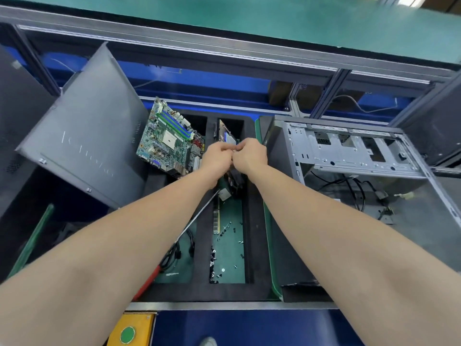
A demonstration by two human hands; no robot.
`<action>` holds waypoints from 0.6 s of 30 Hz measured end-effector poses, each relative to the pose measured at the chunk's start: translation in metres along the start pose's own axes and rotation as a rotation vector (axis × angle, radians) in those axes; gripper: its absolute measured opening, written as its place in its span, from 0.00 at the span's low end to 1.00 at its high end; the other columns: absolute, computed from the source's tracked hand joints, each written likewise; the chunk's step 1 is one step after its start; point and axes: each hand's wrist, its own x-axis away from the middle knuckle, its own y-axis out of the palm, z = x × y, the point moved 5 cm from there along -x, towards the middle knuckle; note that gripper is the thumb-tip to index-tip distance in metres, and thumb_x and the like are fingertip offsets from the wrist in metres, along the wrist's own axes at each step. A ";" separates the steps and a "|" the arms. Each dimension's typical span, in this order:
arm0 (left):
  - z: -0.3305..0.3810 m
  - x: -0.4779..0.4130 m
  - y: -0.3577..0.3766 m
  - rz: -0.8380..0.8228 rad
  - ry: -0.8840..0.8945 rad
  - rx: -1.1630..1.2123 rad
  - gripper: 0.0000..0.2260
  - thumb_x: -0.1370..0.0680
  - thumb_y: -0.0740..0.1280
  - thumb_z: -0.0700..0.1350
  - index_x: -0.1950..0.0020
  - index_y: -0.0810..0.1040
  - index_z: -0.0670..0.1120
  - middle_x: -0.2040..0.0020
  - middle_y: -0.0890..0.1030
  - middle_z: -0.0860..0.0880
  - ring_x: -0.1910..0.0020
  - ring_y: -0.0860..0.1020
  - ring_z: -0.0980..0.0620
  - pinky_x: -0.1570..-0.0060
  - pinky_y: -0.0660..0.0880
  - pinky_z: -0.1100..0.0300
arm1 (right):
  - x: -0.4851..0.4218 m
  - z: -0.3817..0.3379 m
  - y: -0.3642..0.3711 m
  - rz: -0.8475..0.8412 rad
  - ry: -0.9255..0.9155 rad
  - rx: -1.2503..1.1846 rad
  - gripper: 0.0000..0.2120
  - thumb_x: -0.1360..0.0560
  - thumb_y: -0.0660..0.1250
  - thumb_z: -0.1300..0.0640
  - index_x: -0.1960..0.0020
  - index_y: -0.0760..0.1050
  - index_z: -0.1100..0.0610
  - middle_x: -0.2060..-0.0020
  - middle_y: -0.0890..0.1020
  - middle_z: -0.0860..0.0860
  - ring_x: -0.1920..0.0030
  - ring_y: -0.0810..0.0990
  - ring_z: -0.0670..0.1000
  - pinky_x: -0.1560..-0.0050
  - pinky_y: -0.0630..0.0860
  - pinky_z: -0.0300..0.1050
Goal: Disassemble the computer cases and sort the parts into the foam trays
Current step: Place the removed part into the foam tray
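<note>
Your left hand (216,158) and right hand (250,156) meet knuckle to knuckle above the middle of the foam tray (255,233). All the fingers are curled inward. Whatever sits between your fingertips is hidden, so I cannot tell whether you are pinching a part or holding nothing.

The tray is black foam with a green floor, split into long compartments. In the left compartment a circuit board (169,142) leans tilted against the far end. Nearer to you in that compartment, a bundle of black cables (174,253) lies on the floor. A screwdriver (197,218) with a red handle lies slanted across that compartment, its shaft running up under your left wrist. In the middle compartment loose screws (212,258) are scattered over the floor, and a memory stick (216,221) lies along the left wall. A dark part (235,182) sits just below your hands, too hidden to name. At the far end, a flat drive (225,136) stands tilted in its own pocket.

To your right the open computer case (349,151) lies on its side, touching the tray's edge, with black wires (354,186) trailing inside it. To your left a grey side panel (87,126) leans upright.

Everything rests on a blue bench (249,325) with a green mat (270,233) between tray and case. A metal frame rail (224,46) crosses above, and a yellow box (132,328) with a green button is at the near edge.
</note>
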 end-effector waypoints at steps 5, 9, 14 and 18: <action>0.058 0.042 0.015 0.312 0.141 0.156 0.08 0.22 0.62 0.44 0.49 0.80 0.51 0.51 0.83 0.52 0.47 0.81 0.47 0.45 0.78 0.49 | 0.017 -0.035 -0.069 0.057 -0.179 -0.052 0.11 0.22 0.67 0.59 0.42 0.84 0.54 0.45 0.84 0.51 0.41 0.79 0.53 0.48 0.74 0.43; 0.086 0.083 0.067 0.268 0.277 0.110 0.05 0.20 0.61 0.45 0.48 0.76 0.50 0.51 0.81 0.50 0.53 0.79 0.53 0.58 0.74 0.55 | 0.041 -0.010 -0.139 0.164 -0.232 -0.055 0.09 0.25 0.68 0.61 0.51 0.85 0.52 0.54 0.85 0.47 0.49 0.82 0.49 0.50 0.76 0.41; 0.065 0.129 0.135 0.119 0.286 -0.080 0.20 0.21 0.66 0.44 0.29 0.70 0.46 0.31 0.69 0.45 0.42 0.75 0.49 0.38 0.74 0.52 | 0.073 0.057 -0.179 0.186 -0.188 -0.150 0.08 0.24 0.68 0.60 0.51 0.86 0.53 0.56 0.87 0.49 0.49 0.84 0.52 0.51 0.81 0.47; 0.051 0.161 0.147 0.125 0.289 -0.155 0.33 0.25 0.66 0.38 0.20 0.59 0.44 0.24 0.60 0.46 0.34 0.69 0.49 0.38 0.68 0.59 | 0.092 0.115 -0.179 0.171 -0.076 -0.149 0.08 0.23 0.68 0.56 0.46 0.82 0.55 0.52 0.84 0.50 0.45 0.82 0.54 0.61 0.71 0.41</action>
